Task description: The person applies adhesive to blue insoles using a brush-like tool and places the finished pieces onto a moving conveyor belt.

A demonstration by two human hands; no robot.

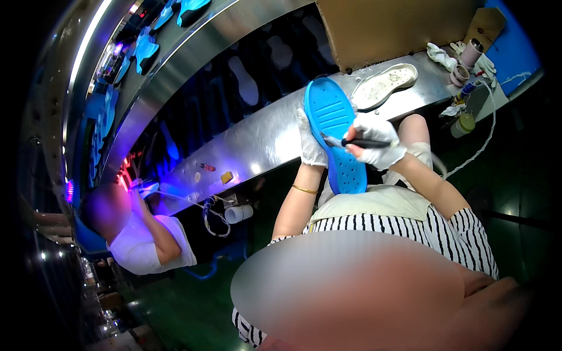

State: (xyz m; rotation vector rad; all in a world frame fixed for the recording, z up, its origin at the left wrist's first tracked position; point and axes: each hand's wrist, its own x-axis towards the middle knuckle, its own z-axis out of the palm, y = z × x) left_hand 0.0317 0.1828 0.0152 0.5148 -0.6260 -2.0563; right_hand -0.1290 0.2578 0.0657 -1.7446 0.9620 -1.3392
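I have the white-gloved left hand (pixel 313 143) wrapped along the left edge of a blue shoe sole (pixel 332 117), gripping it from the side, its fingertips partly hidden from me. The white-gloved right hand (pixel 377 143) is closed around a black-handled tool (pixel 369 143), its tip over the sole's narrow waist; I cannot tell whether it touches. The sole stands a little above the middle of the frame, ridged end toward the top, holed end toward the lap, partly over the metal desk (pixel 266 128).

Just right of it, I see a white shoe (pixel 383 86) lying on the desk. Behind that rises a cardboard box (pixel 404 29), top right of centre. At the far upper right are white gloves (pixel 442 57) and spools (pixel 471 52), with a greenish jar (pixel 462 126) below them.

Toward the left, the desk carries a small yellow block (pixel 226 176). A co-worker in a white shirt (pixel 149 245) sits at lower left, and more blue soles (pixel 146 50) line the upper left.
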